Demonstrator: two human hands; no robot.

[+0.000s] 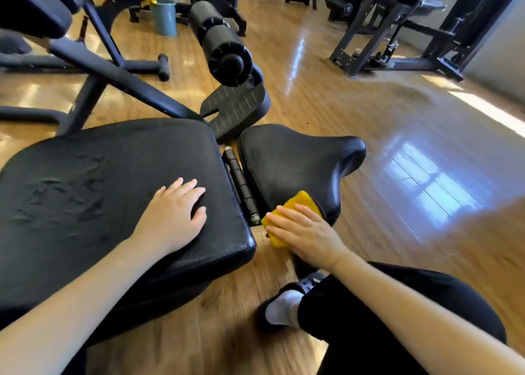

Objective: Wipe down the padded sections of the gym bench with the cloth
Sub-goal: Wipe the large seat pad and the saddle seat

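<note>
Wood gym floor (355, 113); left hand (173, 215) lies flat, fingers spread, on the large left pad (85, 193). Right hand (306, 232) presses the yellow cloth (298, 204) with straight fingers on the near edge of the smaller right pad (289, 161). Foam roller (218, 42) sits farther back.

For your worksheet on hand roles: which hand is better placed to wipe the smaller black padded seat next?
Right. The right hand already presses the yellow cloth against the smaller black padded seat; the left hand rests flat on the large black pad.

black bench pads (113, 176), cloth (292, 212) atop
</note>
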